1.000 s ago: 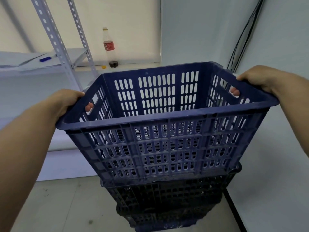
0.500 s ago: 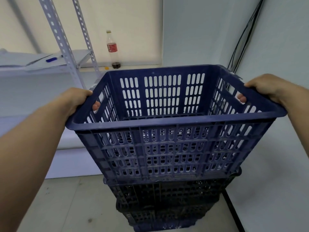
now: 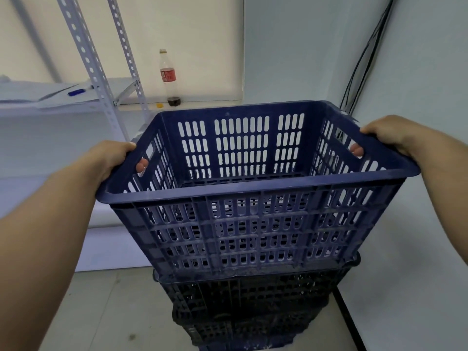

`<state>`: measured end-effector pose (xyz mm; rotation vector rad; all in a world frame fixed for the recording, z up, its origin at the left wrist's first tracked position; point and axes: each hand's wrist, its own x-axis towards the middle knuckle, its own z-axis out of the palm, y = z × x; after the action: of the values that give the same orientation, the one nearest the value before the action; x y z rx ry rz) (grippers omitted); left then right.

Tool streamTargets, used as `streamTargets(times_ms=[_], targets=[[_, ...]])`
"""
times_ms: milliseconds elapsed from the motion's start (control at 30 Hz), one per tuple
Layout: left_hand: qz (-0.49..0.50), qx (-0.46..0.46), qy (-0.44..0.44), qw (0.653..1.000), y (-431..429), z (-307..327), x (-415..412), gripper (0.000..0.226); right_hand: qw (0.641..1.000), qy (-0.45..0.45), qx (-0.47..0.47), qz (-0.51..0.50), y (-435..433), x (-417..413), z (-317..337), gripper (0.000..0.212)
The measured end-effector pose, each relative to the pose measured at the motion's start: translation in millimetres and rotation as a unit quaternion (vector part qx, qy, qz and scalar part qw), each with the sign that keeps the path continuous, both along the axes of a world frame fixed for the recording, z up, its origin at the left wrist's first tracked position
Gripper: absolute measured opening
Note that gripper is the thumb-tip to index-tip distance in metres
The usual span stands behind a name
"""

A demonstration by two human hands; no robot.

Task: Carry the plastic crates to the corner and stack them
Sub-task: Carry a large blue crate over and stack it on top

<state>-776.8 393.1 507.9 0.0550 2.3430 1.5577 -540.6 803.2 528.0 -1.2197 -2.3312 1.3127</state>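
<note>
Corner: dark crate stack on floor.
Hands: left hand, right hand grip blue crate.
Risk: skewed lowering may jam it.

Even soft light, sharp, wide-angle edge distortion

A single wide-angle camera, worn on the person's head, is looking forward and down, facing the room corner. It is sitting near the blue crate, which is filling the middle of the view, the left hand and right hand gripping its rim on outstretched arms (the shelf upright is leaning in this wide view).
</note>
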Motion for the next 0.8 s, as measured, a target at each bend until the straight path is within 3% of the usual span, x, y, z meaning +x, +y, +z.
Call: streamTargets(times_ms=[167,300,400,800], targets=[[-0.001,-0.021,0.016,1.0,3,3,6,0.032,0.999,-0.015,0.03,0.001,-3,2,1,0.039],[-0.002,-0.071,0.045,0.996,3,5,6,0.037,0.997,-0.001,0.072,0.022,-9,-1,7,0.021],[-0.01,-0.114,0.058,0.992,5,7,10,0.038,0.993,-0.024,0.11,0.041,-10,-2,7,0.021],[-0.042,-0.174,0.08,0.981,7,1,1,0.045,0.991,-0.041,0.12,0.044,-9,-6,4,0.025]])
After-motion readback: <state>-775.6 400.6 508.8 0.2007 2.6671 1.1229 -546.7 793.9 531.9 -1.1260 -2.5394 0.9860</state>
